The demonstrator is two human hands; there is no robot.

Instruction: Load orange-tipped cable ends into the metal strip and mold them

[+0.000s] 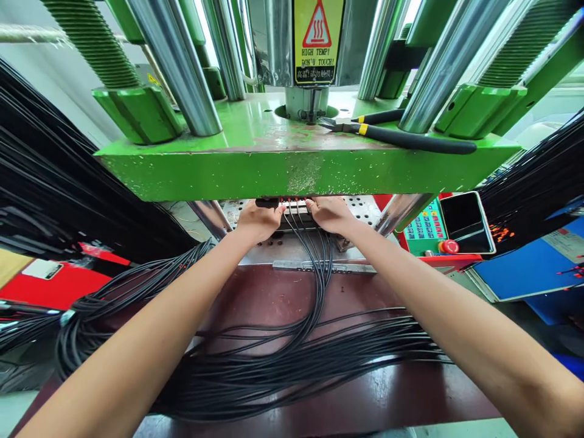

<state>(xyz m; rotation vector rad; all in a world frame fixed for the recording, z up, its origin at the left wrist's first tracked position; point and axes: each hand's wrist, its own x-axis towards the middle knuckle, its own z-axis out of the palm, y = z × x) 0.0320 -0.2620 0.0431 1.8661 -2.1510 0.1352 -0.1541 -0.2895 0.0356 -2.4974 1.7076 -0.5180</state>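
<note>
Both my arms reach forward under the green press plate (219, 173). My left hand (259, 220) is closed at the left end of a metal mold (295, 207), its thumb pointing inward. At the mold's right end my right hand (329, 214) is closed, with fingertips against the edge near the cable ends. Several thin black cables (314, 255) run out of the mold's front between my hands, and small red bits show where they enter. The plate hides the mold's back and part of my fingers.
Cutting pliers (396, 135) lie on the plate below a high-temperature sign (318, 42). A steel bar (323, 266) lies ahead of the mold. A cable bundle (274, 377) crosses the brown table (392, 401). At right is a control panel (424, 222) with a red stop button (449, 246).
</note>
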